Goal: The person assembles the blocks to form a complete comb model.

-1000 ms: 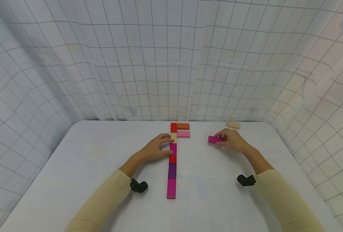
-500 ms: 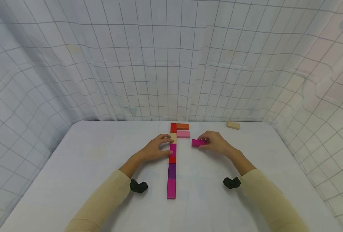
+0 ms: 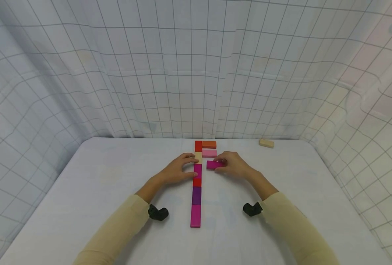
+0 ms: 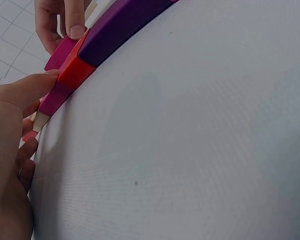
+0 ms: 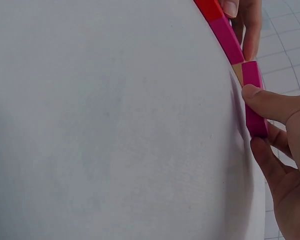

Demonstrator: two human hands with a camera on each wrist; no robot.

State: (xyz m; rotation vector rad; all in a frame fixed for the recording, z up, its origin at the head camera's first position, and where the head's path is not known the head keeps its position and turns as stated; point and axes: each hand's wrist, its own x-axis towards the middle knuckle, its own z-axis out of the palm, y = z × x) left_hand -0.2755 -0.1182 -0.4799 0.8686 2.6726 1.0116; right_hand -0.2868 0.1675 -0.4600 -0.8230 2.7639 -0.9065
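My right hand [image 3: 234, 163] pinches a magenta block [image 3: 211, 165] between thumb and fingers, just right of a straight column of blocks. In the right wrist view the thumb lies on the near side of that magenta block [image 5: 255, 102]. My left hand [image 3: 177, 169] rests at the column's left side, fingertips at a natural wood block [image 3: 198, 157] and thumb touching a magenta block [image 3: 197, 170] below it. A red block [image 3: 197, 182], a purple block [image 3: 197, 195] and another magenta block [image 3: 196, 216] continue the column toward me. A red block [image 3: 198, 146] tops it.
An orange block [image 3: 209, 144] and a pink block [image 3: 209, 154] stick out rightward from the column's far end. A loose natural wood block [image 3: 266, 143] lies near the table's back edge. Gridded white curtains [image 3: 182, 73] surround the white table [image 3: 116, 158].
My right hand has carried the magenta block leftward and slightly toward me, close to the column below the pink block. My left hand and the column have stayed in place.
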